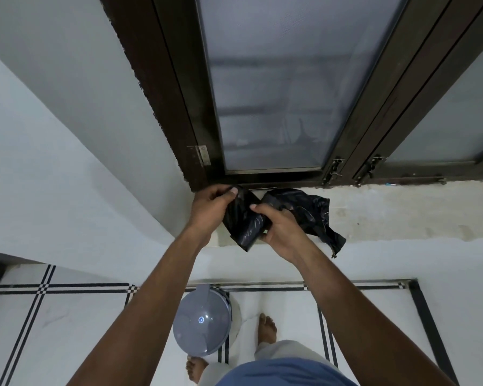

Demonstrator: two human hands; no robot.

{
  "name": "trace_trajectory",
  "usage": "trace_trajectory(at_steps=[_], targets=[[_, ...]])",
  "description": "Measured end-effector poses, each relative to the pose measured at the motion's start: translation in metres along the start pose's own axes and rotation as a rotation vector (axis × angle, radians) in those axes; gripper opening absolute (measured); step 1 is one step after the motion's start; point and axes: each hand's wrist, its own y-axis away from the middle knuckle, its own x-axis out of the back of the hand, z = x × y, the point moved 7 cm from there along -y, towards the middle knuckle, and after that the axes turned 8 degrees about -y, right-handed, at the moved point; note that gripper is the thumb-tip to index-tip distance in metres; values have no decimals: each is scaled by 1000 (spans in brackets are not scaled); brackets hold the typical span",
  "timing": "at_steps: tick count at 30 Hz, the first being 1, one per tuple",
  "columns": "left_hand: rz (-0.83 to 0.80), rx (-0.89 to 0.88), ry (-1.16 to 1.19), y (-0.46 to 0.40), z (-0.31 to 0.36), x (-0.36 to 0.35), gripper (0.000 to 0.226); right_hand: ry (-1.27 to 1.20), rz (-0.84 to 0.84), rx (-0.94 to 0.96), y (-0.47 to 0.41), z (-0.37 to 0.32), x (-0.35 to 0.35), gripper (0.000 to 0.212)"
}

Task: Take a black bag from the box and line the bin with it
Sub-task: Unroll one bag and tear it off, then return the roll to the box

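Head view: left hand (211, 208) and right hand (280, 228), arms outstretched, each grip pinching the black bag (304, 211).

A home, by a corner: a dark-framed window (276, 87) with mesh screen sits above a plastered sill (402, 210); below it, white floor tiles (67, 330) and a lidded grey bin (201, 321).

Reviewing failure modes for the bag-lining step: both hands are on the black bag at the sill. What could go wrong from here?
1. The black bag is still bunched between the left hand and right hand; thin film may tear or resist opening.
2. A loose tail drapes over the window sill and could snag on its edge.
3. The grey bin on the floor has its lid shut, so a hand must let go to open it.
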Motion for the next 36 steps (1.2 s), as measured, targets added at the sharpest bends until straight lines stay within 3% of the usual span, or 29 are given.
trace_trajectory(at_steps=[4,7,9,12,15,18,21,24,26,29,32,34,36], targets=[[58,32,65,-1,2,9,12,32,-19,-11,-2,-7,4,7],[-124,118,29,5,0,0,21,73,-65,0,-3,-11,5,8],[-175,140,-36,6,0,-3,25,78,-96,-9,-3,-11,3,19],[-63,58,-91,6,6,3,14,112,-63,-14,-8,-10,6,34],[-6,-58,-162,8,12,3,6,166,3,27,-9,-11,10,26],[26,-236,-333,15,24,-6,24,257,86,45,-11,-7,12,26],[-10,-341,-438,28,36,-26,16,159,148,-23,-9,0,8,52],[-83,-351,-523,39,41,-40,15,-78,81,-96,-3,-1,-2,83],[-164,-323,-594,43,40,-46,22,-138,43,-85,1,-6,-6,105],[-273,-195,-450,44,33,-47,29,-185,27,-91,4,-8,-8,121],[-215,-268,-425,38,31,-32,22,-219,-55,-123,10,-13,-11,109],[-137,-356,-572,35,26,-24,25,-200,-127,-119,17,-18,-17,79],[-129,-352,-629,35,18,-23,45,-159,-190,-124,18,-18,-23,48]])
